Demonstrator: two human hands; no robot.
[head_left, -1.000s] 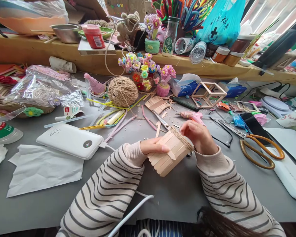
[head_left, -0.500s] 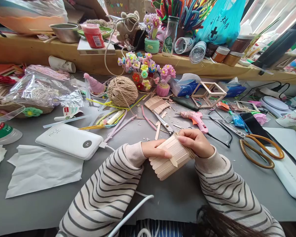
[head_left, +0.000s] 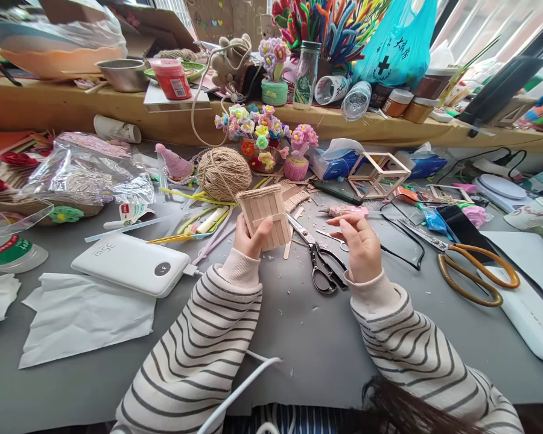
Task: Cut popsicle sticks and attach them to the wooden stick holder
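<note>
My left hand (head_left: 250, 239) grips a small holder made of wooden craft sticks (head_left: 265, 216), held upright above the grey table, with twine wound round its top rim. My right hand (head_left: 361, 244) hovers apart to the right, fingers loosely curled, with nothing visible in them. It is just above black-handled scissors (head_left: 320, 259) lying on the table and near a pink glue gun (head_left: 350, 211). A ball of jute twine (head_left: 224, 173) sits behind the holder.
A white power bank (head_left: 131, 264) and white paper (head_left: 81, 316) lie at the left. Orange-handled scissors (head_left: 477, 271) lie at the right. A wooden stick cube frame (head_left: 379, 173), pipe-cleaner flower pots (head_left: 260, 134) and a plastic bag (head_left: 88, 169) crowd the back. A cluttered wooden shelf (head_left: 335, 123) runs behind.
My left hand lifted the stick holder up and to the left and stood it upright. My right hand let go of it and now hovers over the uncovered black scissors.
</note>
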